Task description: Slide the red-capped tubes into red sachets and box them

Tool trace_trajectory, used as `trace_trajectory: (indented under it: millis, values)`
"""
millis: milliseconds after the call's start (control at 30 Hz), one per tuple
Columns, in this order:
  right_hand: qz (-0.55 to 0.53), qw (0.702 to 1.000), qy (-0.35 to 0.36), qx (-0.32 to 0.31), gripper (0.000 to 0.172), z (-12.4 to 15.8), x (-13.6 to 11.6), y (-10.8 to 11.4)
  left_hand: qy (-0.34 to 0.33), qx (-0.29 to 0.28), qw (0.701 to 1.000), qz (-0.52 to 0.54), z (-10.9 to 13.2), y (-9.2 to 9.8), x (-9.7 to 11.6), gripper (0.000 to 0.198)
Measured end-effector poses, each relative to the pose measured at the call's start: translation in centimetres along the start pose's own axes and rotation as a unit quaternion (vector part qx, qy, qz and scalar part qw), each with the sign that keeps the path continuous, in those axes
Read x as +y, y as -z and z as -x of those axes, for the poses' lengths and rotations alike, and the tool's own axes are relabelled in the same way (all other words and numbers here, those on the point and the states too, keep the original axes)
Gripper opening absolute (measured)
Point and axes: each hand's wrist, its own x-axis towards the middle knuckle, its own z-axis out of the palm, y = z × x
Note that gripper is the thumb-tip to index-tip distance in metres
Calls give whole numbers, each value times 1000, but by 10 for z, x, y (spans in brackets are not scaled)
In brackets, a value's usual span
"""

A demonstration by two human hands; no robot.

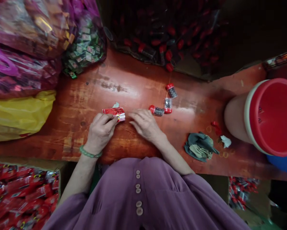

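Note:
My left hand (100, 129) is closed on a small red packet (114, 112) with a shiny end, held just above the red-brown wooden table (90, 92). My right hand (145, 124) lies beside it, palm down, fingers stretched toward the packet and holding nothing. A green bead bracelet (89, 153) circles my left wrist. Three small clear vials with red caps (164, 104) lie on the table just right of my right hand.
Large bags of wrapped goods (26, 48) crowd the left side, a yellow bag (19, 111) below them. A dark box of red-capped vials (167, 35) stands at the back. A red-lidded tub (270, 115) is at the right, a crumpled cloth (199, 147) near it. Red packets (21, 195) fill a box at lower left.

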Motion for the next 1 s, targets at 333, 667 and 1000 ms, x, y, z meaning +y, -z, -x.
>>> trace_trajectory:
  millis: [333, 667, 1000]
  values:
    - [130, 975, -176, 25, 33, 37, 49, 22, 18, -88, 993, 70, -21, 20, 0, 29]
    - [-102, 972, -186, 96, 37, 42, 42, 13, 44, -56, 997, 30, -35, 17, -4, 18]
    - [-578, 739, -324, 123, 39, 49, 6, 8, 17, 62, 983, 171, -20, 24, 33, 5]
